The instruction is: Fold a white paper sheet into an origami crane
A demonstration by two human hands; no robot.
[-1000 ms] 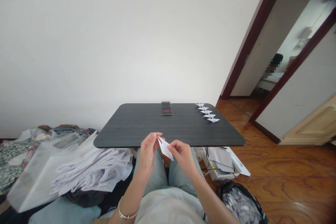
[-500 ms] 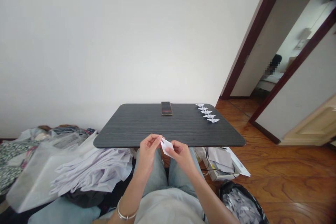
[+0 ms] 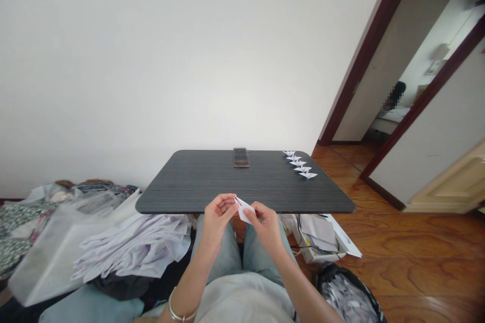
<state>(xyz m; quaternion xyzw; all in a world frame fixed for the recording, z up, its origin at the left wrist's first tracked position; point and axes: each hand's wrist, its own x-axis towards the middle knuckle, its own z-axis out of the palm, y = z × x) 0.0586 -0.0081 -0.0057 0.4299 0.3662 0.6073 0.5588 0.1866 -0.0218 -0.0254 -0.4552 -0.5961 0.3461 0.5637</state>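
A small folded piece of white paper is held between my two hands, over the table's front edge. My left hand pinches its upper left corner between thumb and fingers. The right side of the paper sits between the thumb and fingers of my right hand, which hides part of it. Several white paper cranes stand in a slanting row on the right part of the dark table.
A phone lies at the table's back middle. Folded white cloth and clothes are heaped to the left. On the right floor stand a box of papers and a black-lined bin of scraps. A person shows through the doorway.
The folded paper has turned a little and shifted slightly right, with both hands moving along with it. The cranes and the phone stay where they were.
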